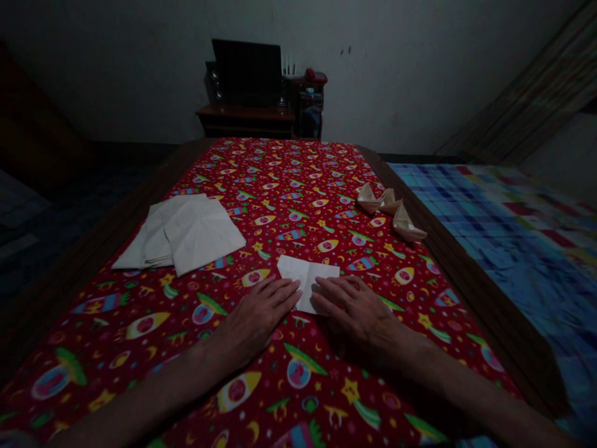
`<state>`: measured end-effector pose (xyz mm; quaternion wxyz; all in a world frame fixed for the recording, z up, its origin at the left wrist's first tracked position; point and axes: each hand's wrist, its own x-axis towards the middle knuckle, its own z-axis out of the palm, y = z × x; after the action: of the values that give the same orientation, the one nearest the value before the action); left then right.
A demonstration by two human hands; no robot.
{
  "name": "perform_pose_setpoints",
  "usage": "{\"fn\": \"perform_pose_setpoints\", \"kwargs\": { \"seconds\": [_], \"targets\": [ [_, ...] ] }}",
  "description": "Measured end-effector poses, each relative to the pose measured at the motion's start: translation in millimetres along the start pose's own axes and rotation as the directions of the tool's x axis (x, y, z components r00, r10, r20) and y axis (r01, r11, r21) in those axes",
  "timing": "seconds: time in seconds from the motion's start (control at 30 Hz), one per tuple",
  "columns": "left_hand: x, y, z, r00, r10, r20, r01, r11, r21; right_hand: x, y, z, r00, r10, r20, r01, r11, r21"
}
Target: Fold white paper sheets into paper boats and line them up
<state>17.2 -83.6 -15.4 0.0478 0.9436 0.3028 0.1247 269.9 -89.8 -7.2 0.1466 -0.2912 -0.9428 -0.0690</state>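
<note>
So both hands are down on a small folded sheet of white paper (308, 274) at the near middle of the red-covered table (298, 333). The left hand (268, 306) has its fingers stretched flat and close together; the right hand (355, 309) has its slightly spread. Thumbs are hard to make out. Pale paper stack (205, 231) sits far left, three folded paper boats (407, 225) far right.

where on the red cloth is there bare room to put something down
The red cloth is bare beyond the white sheet, between paper stack and folded shapes, and between the forearms. Crowded at the sheet, with left hand and right hand on it.
</note>
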Motion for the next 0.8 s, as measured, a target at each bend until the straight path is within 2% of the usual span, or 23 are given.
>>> {"fn": "perform_pose_setpoints", "kwargs": {
  "seconds": [0.1, 0.2, 0.27, 0.33, 0.43, 0.5, 0.6, 0.8],
  "targets": [
    [0, 0, 4.4, 1.000, -0.022, 0.000, 0.022, 1.000, 0.002, 3, 11, 5, 0.997, -0.026, -0.077, 0.034, 0.993, 0.113],
    [1, -1, 6.5, 0.999, -0.035, -0.007, 0.035, 0.999, -0.003, 11, 24, 5, 0.996, -0.049, -0.077, 0.069, 0.954, 0.290],
    [1, -1, 7.7, 0.999, -0.036, -0.012, 0.036, 0.999, -0.007, 18, 32, 3, 0.997, -0.054, -0.048, 0.070, 0.890, 0.450],
    [0, -1, 9.2, 0.999, -0.040, -0.019, 0.040, 0.999, -0.012, 25, 37, 1, 0.999, -0.032, 0.022, 0.012, 0.792, 0.610],
    [0, -1, 10.8, 0.998, -0.053, -0.023, 0.052, 0.998, -0.019, 31, 38, 3, 0.984, 0.081, 0.158, -0.172, 0.665, 0.727],
    [0, 0, 10.7, 0.998, -0.056, -0.020, 0.055, 0.998, -0.027, 33, 36, 8, 0.960, 0.203, 0.195, -0.280, 0.644, 0.712],
    [1, 0, 9.2, 0.998, -0.055, -0.010, 0.055, 0.998, -0.040, 35, 29, 15, 0.920, 0.360, 0.157, -0.378, 0.703, 0.602],
    [0, 2, 7.4, 0.998, -0.061, -0.013, 0.060, 0.997, -0.052, 35, 20, 23, 0.887, 0.460, 0.041, -0.429, 0.788, 0.442]
  ]
}}
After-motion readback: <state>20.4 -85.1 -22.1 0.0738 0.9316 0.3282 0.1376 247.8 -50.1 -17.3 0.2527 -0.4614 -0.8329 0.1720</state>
